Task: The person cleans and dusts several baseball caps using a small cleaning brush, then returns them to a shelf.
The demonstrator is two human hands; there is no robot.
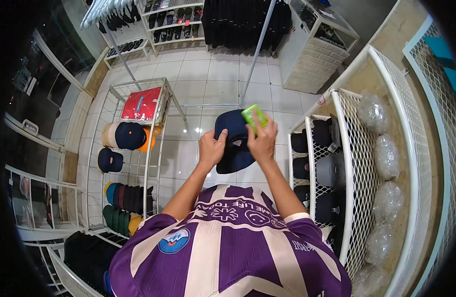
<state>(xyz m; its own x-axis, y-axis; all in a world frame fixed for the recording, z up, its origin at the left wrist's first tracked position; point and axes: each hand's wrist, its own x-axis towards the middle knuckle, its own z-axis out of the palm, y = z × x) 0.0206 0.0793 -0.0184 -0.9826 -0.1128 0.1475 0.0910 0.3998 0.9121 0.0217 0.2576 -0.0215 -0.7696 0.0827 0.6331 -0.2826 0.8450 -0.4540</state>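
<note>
A dark navy cap (232,126) is held up in front of my chest, over the tiled floor. My left hand (212,147) grips its left edge, thumb on top and fingers curled round it. On the cap's right side, my right hand (262,140) has its fingers wrapped on a small bright green packet (254,118), which lies against the cap's upper right. An opening shows in the middle of the cap, between my hands. Whether my right hand also grips the cap is hard to make out.
At the left, a white wire rack (164,99) holds caps and a red plastic-wrapped package (141,104). Mesh shelves (354,198) with dark caps and clear wrapped bundles (386,156) rise close at the right. A metal pole (257,49) stands ahead, before hanging black clothes (238,24).
</note>
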